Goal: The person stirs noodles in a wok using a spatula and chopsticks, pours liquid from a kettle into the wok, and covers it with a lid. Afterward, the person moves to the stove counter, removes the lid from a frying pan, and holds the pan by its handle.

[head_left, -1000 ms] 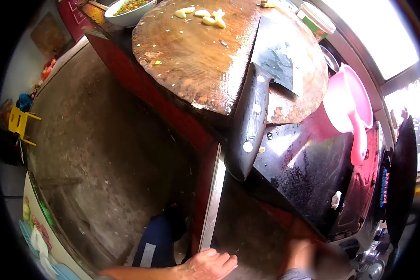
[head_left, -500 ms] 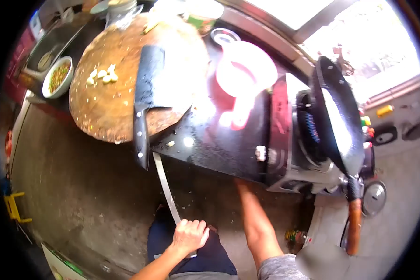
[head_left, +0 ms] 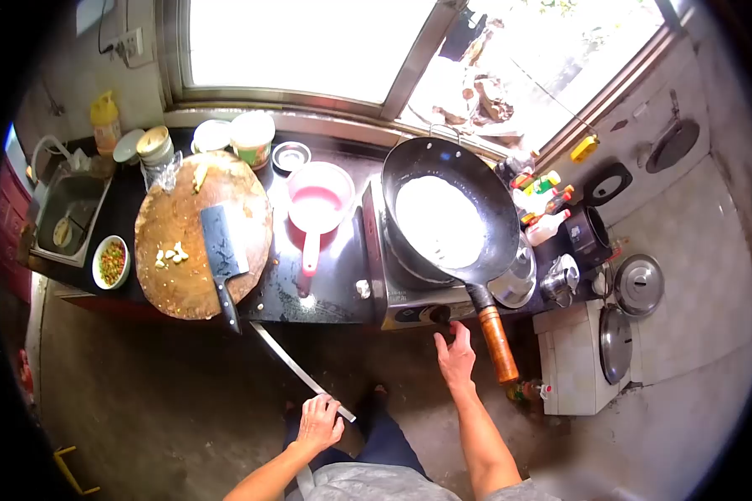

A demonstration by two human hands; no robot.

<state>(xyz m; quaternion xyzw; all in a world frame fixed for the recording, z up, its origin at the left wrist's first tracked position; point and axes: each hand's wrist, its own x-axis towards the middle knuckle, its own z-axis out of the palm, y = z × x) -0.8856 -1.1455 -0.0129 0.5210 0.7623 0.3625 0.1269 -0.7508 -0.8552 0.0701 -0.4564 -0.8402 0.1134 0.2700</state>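
Observation:
My left hand is closed around the lower end of a long flat metal strip, which slants up to the counter edge. My right hand is raised at the stove front, fingers apart and nothing in them, just below a dark knob. Above it, a black wok with a wooden handle rests on the gas stove. A cleaver lies on the round chopping board, right of some pale garlic pieces.
A pink pan-shaped dipper stands between board and stove. Left are a bowl of chopped food and a sink. Bottles and a steel pot stand right of the wok. Lids lie lower right.
The view has swung up and right, showing the window and whole wok. My right hand, hidden before below the counter edge, now shows by the knob. My left hand still holds the strip.

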